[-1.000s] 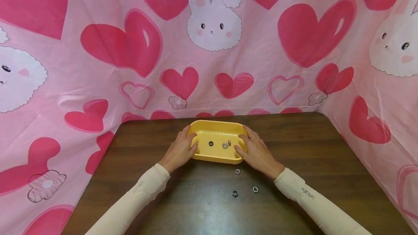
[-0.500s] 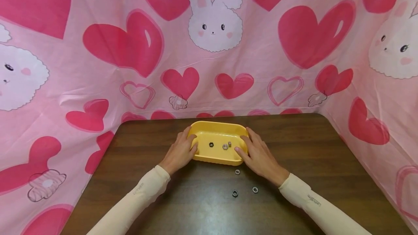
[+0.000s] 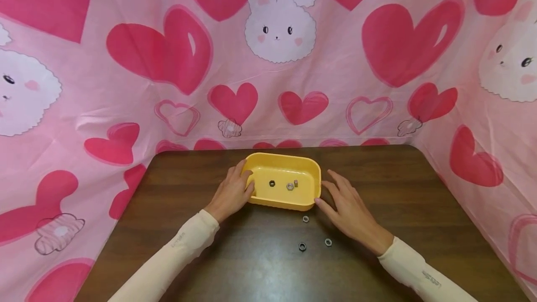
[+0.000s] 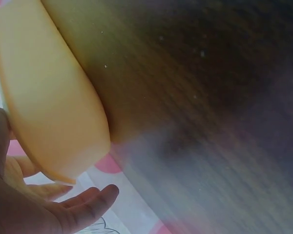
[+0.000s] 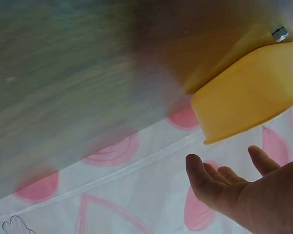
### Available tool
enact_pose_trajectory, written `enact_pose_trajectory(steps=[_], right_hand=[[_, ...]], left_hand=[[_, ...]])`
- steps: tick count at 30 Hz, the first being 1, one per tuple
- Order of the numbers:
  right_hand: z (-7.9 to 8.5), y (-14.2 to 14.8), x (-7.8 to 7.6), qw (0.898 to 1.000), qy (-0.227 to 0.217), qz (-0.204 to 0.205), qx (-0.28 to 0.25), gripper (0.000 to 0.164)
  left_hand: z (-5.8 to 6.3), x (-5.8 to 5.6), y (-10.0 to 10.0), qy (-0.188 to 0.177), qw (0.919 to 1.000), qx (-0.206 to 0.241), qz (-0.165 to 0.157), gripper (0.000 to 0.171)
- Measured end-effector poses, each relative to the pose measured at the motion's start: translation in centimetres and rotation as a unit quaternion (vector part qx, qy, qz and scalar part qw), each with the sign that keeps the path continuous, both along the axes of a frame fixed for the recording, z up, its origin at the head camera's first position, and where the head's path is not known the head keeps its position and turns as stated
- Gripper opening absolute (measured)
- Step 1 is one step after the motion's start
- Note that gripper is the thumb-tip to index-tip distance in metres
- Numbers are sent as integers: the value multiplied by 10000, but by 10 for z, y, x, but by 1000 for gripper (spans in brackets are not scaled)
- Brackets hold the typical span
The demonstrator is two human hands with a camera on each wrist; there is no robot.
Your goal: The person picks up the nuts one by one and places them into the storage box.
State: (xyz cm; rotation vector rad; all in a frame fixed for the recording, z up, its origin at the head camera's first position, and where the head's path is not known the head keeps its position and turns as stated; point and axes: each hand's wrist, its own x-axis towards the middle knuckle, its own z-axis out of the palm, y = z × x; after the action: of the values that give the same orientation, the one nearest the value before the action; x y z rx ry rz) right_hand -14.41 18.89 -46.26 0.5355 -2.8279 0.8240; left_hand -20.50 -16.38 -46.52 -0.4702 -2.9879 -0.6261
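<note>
A yellow tray sits toward the back of the table, with a dark hex nut, a silver hex nut and a smaller nut standing on edge inside. My left hand grips the tray's left end, thumb and a finger over the rim; the left wrist view shows other fingers spread outside the wall. Just off the right end is my right hand, fingers loosely extended and holding nothing. In the right wrist view, a gap separates those fingers from the tray wall.
In front of the tray, two silver nuts, one near and one farther right, lie on the brown wooden table with a dark nut. A pink heart-print cloth hangs behind and along both sides.
My right hand has let go of the tray's right end and drawn back to the right. The left hand stays on the tray, and the nuts lie as before.
</note>
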Motion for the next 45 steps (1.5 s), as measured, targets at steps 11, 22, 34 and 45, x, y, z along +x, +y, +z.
enact_pose_trajectory(steps=[11, 22, 34, 45], right_hand=[[-2, 12, 19, 9997, 70, -16, 233, 59], [-7, 15, 30, 9988, 269, 83, 407, 57], [-16, 20, 42, 9967, 329, 317, 671, 56], [-16, 25, 50, 9958, -181, 332, 836, 60]], left_hand=[[2, 0, -1, -78, 10000, 38, 47, 44], [2, 0, -1, 66, 10000, -12, -10, 43], [-1, -1, -2, 222, 9997, -59, -27, 41], [-1, -1, -1, 223, 9997, -80, 23, 41]])
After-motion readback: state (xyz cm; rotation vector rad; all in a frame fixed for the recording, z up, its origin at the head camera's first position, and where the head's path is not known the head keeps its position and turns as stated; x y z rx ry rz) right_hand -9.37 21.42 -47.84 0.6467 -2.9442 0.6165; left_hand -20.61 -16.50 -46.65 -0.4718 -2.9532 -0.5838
